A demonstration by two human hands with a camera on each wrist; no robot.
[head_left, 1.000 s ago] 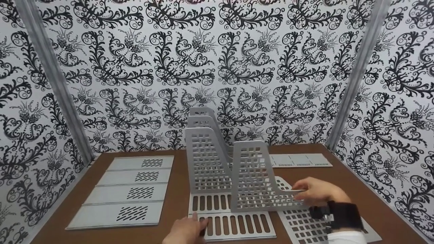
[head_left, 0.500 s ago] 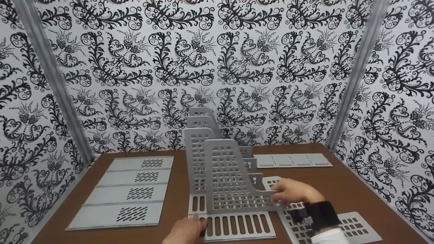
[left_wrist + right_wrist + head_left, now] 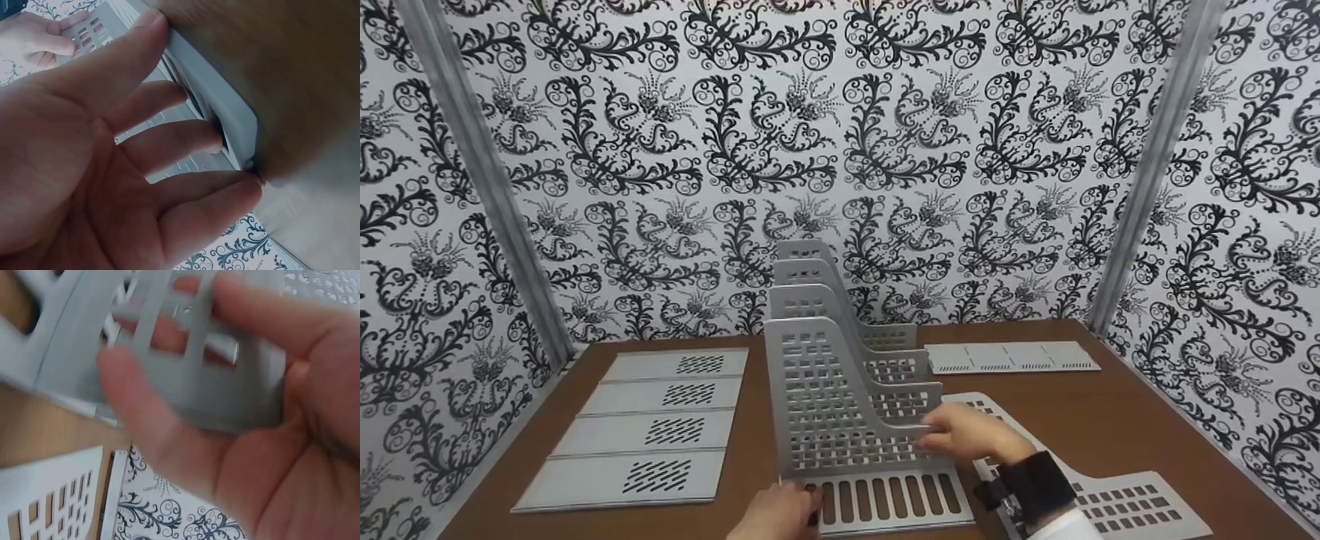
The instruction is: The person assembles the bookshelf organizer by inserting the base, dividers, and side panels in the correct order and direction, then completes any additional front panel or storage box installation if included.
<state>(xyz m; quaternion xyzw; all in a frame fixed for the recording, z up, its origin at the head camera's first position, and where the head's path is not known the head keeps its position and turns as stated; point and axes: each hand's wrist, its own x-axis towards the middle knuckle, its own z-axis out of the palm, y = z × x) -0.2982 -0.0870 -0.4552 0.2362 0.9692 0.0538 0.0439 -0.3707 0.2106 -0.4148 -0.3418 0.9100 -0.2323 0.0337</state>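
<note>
In the head view my right hand [image 3: 971,435] grips the low front end of a grey perforated divider panel [image 3: 819,397], which stands upright on a slotted grey base [image 3: 896,525]. In the right wrist view the thumb and fingers of the right hand [image 3: 270,455] lie on both sides of the panel [image 3: 185,394]. At the base's near left corner my left hand [image 3: 776,514] holds the edge. In the left wrist view its thumb lies on the base's rim [image 3: 225,107], with the other fingers curled against it. Several similar panels [image 3: 802,296] stand behind the front one.
Another perforated panel [image 3: 1132,502] lies flat on the brown table [image 3: 1147,420] at the right. Several flat grey plates [image 3: 607,435] lie at the left. A pale strip [image 3: 1012,356] lies at the back right. Patterned walls [image 3: 840,150] enclose the table.
The right hand has carried the front divider panel leftward, into line with the panels behind it. The left hand has stayed at the base's corner.
</note>
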